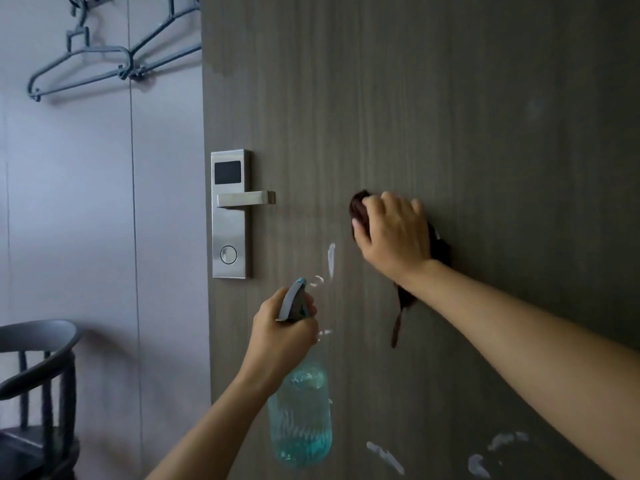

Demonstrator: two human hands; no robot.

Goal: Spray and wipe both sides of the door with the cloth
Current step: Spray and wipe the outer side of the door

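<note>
A dark wood-grain door (433, 116) fills the right of the view. My right hand (394, 230) presses a dark brown cloth (358, 209) against it at handle height, fingers curled over the cloth, with a strip of cloth hanging below my wrist. My left hand (280, 337) grips the neck of a clear spray bottle (301, 420) holding blue liquid; its grey nozzle points at the door. White smears (331, 258) mark the door between my hands, and more smears (384, 457) lie lower down.
A steel electronic lock plate with a lever handle (231, 213) sits at the door's left edge. Left of the door is a pale wall with grey hangers (104, 60) up high. A dark wooden chair (38, 386) stands at the lower left.
</note>
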